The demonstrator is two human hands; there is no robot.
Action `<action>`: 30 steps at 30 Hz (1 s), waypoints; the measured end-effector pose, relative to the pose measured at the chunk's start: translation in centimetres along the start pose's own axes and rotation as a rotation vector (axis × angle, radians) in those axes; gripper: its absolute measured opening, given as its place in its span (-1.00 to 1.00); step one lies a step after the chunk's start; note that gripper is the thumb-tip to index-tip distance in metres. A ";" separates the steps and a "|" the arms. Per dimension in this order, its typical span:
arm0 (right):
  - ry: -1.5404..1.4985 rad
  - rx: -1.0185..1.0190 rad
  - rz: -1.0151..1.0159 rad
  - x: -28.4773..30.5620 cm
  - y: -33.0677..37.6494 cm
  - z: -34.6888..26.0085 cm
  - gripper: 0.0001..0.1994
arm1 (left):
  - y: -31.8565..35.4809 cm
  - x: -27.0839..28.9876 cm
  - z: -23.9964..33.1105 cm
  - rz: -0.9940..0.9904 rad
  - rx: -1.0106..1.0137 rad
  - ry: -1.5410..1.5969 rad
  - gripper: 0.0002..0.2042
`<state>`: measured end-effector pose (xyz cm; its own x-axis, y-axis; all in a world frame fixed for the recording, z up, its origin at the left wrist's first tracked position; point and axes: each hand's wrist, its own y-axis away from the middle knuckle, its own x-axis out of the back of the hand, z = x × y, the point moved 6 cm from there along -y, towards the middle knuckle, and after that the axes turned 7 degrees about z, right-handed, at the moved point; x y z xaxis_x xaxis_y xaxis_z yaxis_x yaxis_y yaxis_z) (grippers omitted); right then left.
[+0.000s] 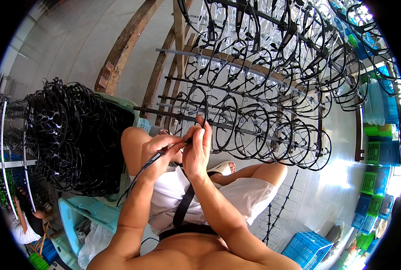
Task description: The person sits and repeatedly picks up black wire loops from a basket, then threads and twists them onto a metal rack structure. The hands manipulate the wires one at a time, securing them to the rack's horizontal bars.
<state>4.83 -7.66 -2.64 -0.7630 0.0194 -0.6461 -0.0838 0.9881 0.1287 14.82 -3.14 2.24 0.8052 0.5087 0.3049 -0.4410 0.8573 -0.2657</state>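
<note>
Nearest the lens: the person's bare forearms, rising from the lower edge and meeting at centre frame over the lap. A black strap hangs down across the white shorts (236, 191).

The left hand (161, 150) is curled, fingers clenched around a thin dark eyeglass frame (150, 163), whose temple arm trails down and left past the wrist. The right hand (198, 146) stands upright beside it, touching it, thumb and forefinger pinched on the front part of the same frame, the other fingers extended upward. The frame is thus held between both hands, just in front of the lowest bar of the rack. Held close and steady, probably so the small part at the fingertips can be worked; the exact contact point is too small to resolve.

The frame itself looks black, slim and glossy, with one long thin arm visible; the lens rim is mostly hidden by the fingers.

Directly beyond the hands stands a hanging rack (254, 72) of horizontal rods, loaded with rows of similar black frames hung by their rims, within easy reach, apparently for that reason. To the person's left, a pale green crate (81, 209) carries a dense heap of black frames (70, 139), also close by. Blue and green crates (380, 171) stack along the right edge. Another person's arm (22, 220) shows at lower left.
</note>
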 end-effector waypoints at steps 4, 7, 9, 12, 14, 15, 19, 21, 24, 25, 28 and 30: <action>-0.167 -0.070 -0.042 0.7 0.5 1.0 -0.60 | 0.1 -0.2 -0.3 0.006 0.078 0.042 -0.87; -0.262 -0.205 -0.025 1.2 1.5 1.7 -0.63 | 0.2 -0.8 -1.8 0.100 0.214 0.203 -0.87; -0.282 -0.181 -0.004 1.2 1.8 1.4 -0.65 | 0.3 -0.9 -1.8 0.085 0.223 0.187 -0.88; -0.277 -0.162 -0.029 1.6 1.7 1.5 -0.65 | 0.6 -1.0 -2.4 0.086 0.303 0.244 -0.86; -0.258 -0.115 -0.051 1.8 1.5 1.6 -0.64 | 0.6 -0.8 -2.6 0.078 0.323 0.226 -0.85; -0.254 -0.124 -0.042 2.1 1.6 1.7 -0.64 | 0.7 -0.9 -2.5 0.080 0.344 0.254 -0.84; -0.198 -0.172 -0.001 1.2 1.9 0.6 -0.62 | 0.7 -0.8 -2.5 0.071 0.399 0.293 -0.82; -0.034 -0.173 -0.040 1.4 1.9 0.1 -0.58 | 0.7 -0.9 -2.5 0.036 0.405 0.284 -0.82; 0.540 0.100 -0.279 1.9 1.9 -2.9 -0.49 | 0.4 -1.2 -2.0 -0.039 0.400 0.206 -0.81; 0.636 0.101 -0.310 1.9 2.8 -4.6 -0.49 | 0.1 -1.1 -1.6 -0.063 0.395 0.134 -0.81; 0.983 -0.093 -0.755 2.0 6.5 -13.1 -0.51 | -0.7 3.4 -3.5 0.136 0.153 -0.201 -0.78; 0.990 -0.372 -0.925 8.5 8.5 -18.4 -0.60 | -2.2 6.3 -2.9 0.159 -0.010 -0.427 -0.74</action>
<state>-14.14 -1.93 6.75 -0.4554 -0.8747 0.1658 -0.8407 0.4838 0.2434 22.02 -2.09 2.10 0.4911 0.6228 0.6090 -0.5400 0.7663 -0.3482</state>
